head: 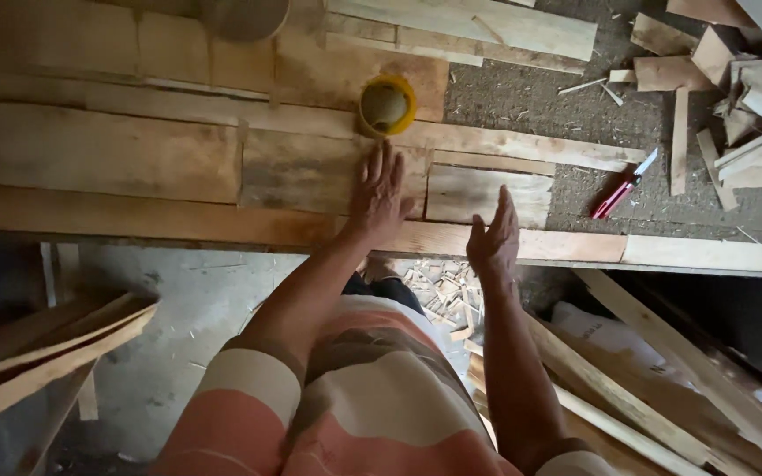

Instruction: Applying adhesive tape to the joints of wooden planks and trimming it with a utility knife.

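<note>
My left hand (378, 191) lies flat, fingers spread, on a short wooden board (310, 172) among the planks on the workbench. My right hand (493, 238) stands edge-up with fingers straight at the bench's front rail (222, 225), just below another short board (487, 194). Neither hand holds anything. A yellow container (387, 106) with a dull inside sits just beyond my left fingertips.
A red-handled tool with a white tip (623, 188) lies on the sawdust-covered surface to the right. Offcuts pile up at the top right (743, 79). Long planks lean below on the right (628, 388) and left (46, 353). Wood chips litter the floor.
</note>
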